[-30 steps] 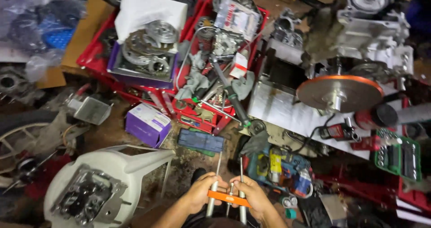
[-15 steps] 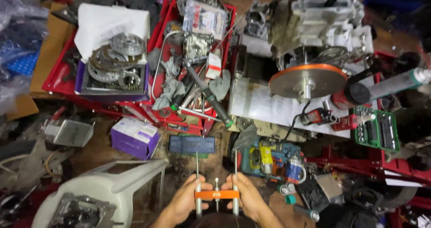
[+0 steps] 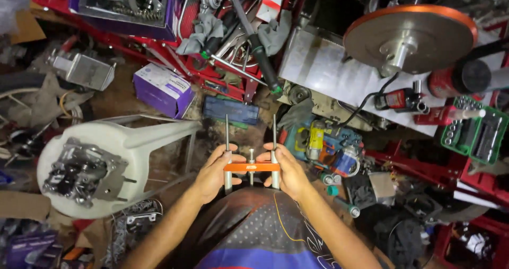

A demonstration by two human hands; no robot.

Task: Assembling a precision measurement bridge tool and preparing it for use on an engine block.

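The left hand [image 3: 214, 172] is closed around the left end of an orange flat-bar puller tool with two long steel rods [image 3: 251, 167]; the right hand [image 3: 289, 172] is closed around its right end. The tool sits between the two hands in the lower centre of the frame, bar level, both rods upright and parallel, with a short centre bolt between them. Fingers cover the bar ends, and the lower rod ends are hidden against the person's dark patterned garment.

Just above the rod tips lies a dark blue flat rectangular case [image 3: 231, 110]. To the left stands a white plastic stool carrying a grey metal engine part [image 3: 85, 173]. A purple cardboard box [image 3: 162, 89] lies in the upper left, below a red metal tray [image 3: 175, 57] that is cut off by the top edge. An orange-rimmed steel disc [image 3: 411, 33] occupies the upper right, with a green socket holder [image 3: 473, 133] below it at the right edge.

Compared with half a second ago, the view is closer and lower; both hands hold the tool as before, at the same spot.
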